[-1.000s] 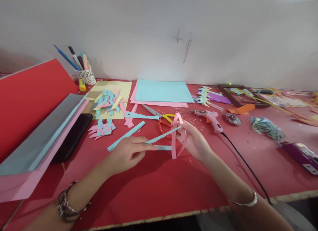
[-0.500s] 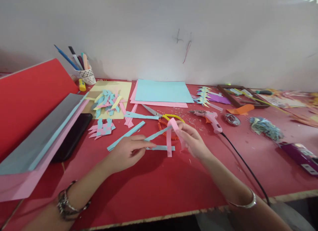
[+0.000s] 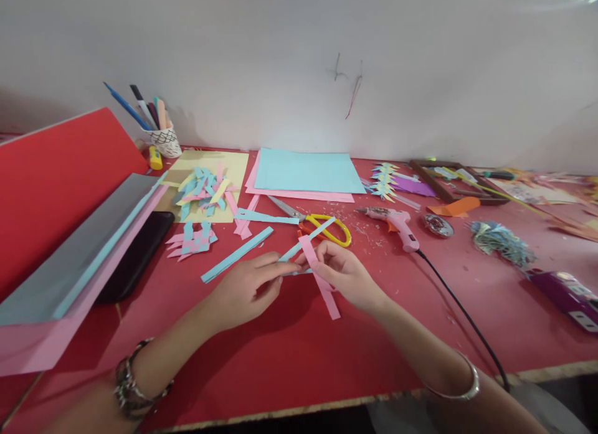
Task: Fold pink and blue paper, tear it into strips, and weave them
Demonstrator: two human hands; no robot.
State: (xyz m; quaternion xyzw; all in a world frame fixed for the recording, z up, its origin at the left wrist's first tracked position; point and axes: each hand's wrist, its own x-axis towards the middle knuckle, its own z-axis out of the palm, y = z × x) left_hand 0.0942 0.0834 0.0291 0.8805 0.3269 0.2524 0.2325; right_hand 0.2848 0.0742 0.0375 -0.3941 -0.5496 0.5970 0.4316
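Between finger and thumb, my left hand (image 3: 250,291) pinches a blue paper strip (image 3: 322,230) that slants up to the right. A pink paper strip (image 3: 327,295), folded over the blue one, is gripped in my right hand (image 3: 348,272), and its loose end hangs toward me. Part of another blue strip lies behind my fingers, mostly hidden. Just beyond my hands rest scissors (image 3: 346,233) with yellow and orange handles. More blue strips (image 3: 237,255) lie left of them, near a woven pink and blue paper piece (image 3: 196,240).
A pink glue gun (image 3: 397,222) with a black cord lies right. Blue sheets (image 3: 308,170) are stacked by the wall, left of them a pile of paper pieces (image 3: 203,191). A phone (image 3: 135,259), pen cup (image 3: 165,141) and brown tray (image 3: 432,185) stand around.
My right hand has come down and left, folding the pink strip over the blue one. The blue strip's far end now sticks out past the pink strip.
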